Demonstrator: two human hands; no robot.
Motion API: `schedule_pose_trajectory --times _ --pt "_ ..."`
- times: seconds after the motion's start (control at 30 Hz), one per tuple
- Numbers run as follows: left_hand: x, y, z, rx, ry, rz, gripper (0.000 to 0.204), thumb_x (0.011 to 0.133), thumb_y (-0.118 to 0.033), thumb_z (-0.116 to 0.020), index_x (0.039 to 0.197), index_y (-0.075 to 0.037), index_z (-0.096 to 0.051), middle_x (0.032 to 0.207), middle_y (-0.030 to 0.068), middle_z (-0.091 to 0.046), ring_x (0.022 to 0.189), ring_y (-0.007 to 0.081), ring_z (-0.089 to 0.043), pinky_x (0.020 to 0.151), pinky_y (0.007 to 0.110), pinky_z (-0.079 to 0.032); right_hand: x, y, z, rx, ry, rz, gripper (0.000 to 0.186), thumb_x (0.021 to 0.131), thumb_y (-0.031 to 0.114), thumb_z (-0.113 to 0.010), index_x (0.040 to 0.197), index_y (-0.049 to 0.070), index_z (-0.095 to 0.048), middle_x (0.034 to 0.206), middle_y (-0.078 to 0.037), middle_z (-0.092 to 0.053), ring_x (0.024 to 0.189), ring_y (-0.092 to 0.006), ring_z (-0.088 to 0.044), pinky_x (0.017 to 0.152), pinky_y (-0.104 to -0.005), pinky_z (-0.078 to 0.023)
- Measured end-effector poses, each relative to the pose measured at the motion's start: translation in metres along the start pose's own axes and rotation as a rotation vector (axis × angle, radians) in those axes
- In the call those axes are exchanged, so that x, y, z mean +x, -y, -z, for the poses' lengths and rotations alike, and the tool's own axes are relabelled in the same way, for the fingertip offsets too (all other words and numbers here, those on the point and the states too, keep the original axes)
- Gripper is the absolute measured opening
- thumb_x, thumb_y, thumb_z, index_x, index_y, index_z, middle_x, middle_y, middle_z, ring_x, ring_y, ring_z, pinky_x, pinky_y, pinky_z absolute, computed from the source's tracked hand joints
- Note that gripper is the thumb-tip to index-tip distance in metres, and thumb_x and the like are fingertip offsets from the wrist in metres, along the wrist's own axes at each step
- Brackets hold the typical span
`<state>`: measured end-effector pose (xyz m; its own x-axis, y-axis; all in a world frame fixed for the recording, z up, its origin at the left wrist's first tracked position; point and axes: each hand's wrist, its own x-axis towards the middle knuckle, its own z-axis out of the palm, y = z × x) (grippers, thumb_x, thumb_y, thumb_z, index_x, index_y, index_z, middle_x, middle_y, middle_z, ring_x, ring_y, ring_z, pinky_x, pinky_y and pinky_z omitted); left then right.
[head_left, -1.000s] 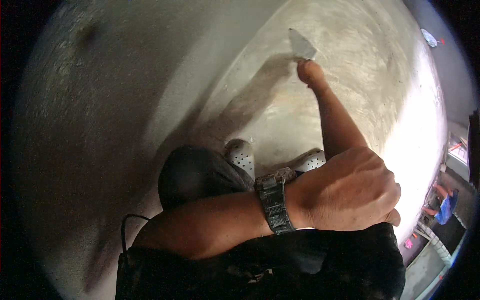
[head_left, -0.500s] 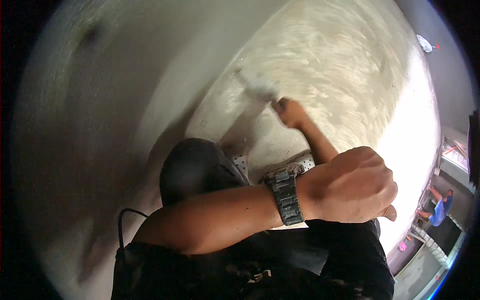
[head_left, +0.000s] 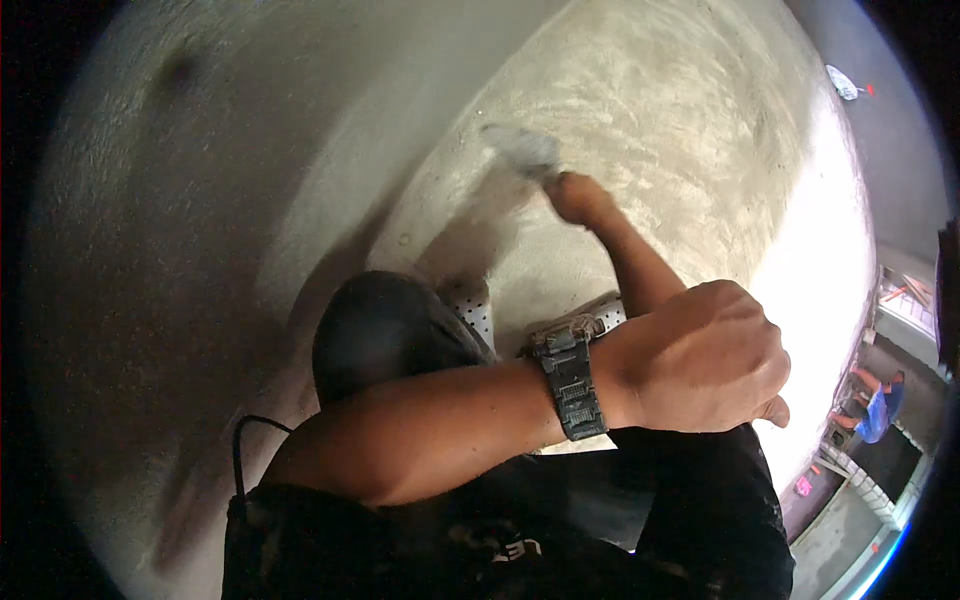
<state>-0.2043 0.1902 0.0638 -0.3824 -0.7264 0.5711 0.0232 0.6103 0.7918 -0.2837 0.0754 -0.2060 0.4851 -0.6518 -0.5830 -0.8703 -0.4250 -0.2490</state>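
My right hand (head_left: pixel 580 200) is closed round the handle of a trowel (head_left: pixel 522 148). The grey blade, slightly blurred, points up and left over the pale cement floor (head_left: pixel 650 120), casting a shadow toward my feet. Curved smear marks cover the floor to the right of the blade. My left hand (head_left: pixel 700 365) is curled into a fist, seen from its back, above my right leg. Its fingers are folded under, so what they hold, if anything, is hidden. On that wrist sits a dark, chunky watch (head_left: pixel 575 385).
A grey wall (head_left: pixel 200 230) rises at the left, meeting the floor along a curved line. My perforated light shoes (head_left: pixel 478 312) stand below the trowel. At the far right a person in blue (head_left: pixel 878 412) is near some blocks (head_left: pixel 870 485). A white bag-like item (head_left: pixel 842 82) lies upper right.
The trowel and my right hand have moved slightly up, and the blade is less blurred. My left fist keeps nearly the same place.
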Motion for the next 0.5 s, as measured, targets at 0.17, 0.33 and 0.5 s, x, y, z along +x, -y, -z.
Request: schedule_pose_trajectory --times 0.17,0.33,0.5 --pt "-0.005 -0.002 -0.005 -0.168 0.015 0.016 0.033 0.082 -0.029 -0.064 0.065 -0.002 -0.06 0.061 0.0198 -0.061 0.061 0.0345 -0.064 0.064 0.044 -0.049 0.008 -0.05 -0.01 -0.105 -0.115 -0.115 0.047 0.1 0.028 -0.032 0.103 -0.011 -0.058 0.091 -0.029 -0.066 0.068 -0.0375 -0.069 0.059 -0.0462 -0.058" --pt "-0.008 -0.007 0.008 0.016 0.021 0.03 0.027 0.082 -0.022 -0.06 0.063 -0.003 -0.06 0.061 0.016 -0.062 0.062 0.031 -0.064 0.066 0.042 -0.049 -0.013 -0.04 0.002 -0.105 -0.214 -0.07 0.047 0.099 0.028 -0.033 0.098 -0.01 -0.06 0.091 -0.03 -0.066 0.068 -0.0352 -0.069 0.059 -0.0459 -0.058" --pt "-0.005 -0.001 -0.015 -0.136 -0.03 -0.03 0.028 0.083 -0.025 -0.061 0.065 -0.003 -0.062 0.061 0.0166 -0.062 0.061 0.0308 -0.064 0.067 0.042 -0.049 -0.003 -0.057 -0.01 0.151 -0.067 -0.291 0.046 0.099 0.029 -0.035 0.099 -0.011 -0.059 0.09 -0.028 -0.066 0.064 -0.0358 -0.069 0.047 -0.0417 -0.057"
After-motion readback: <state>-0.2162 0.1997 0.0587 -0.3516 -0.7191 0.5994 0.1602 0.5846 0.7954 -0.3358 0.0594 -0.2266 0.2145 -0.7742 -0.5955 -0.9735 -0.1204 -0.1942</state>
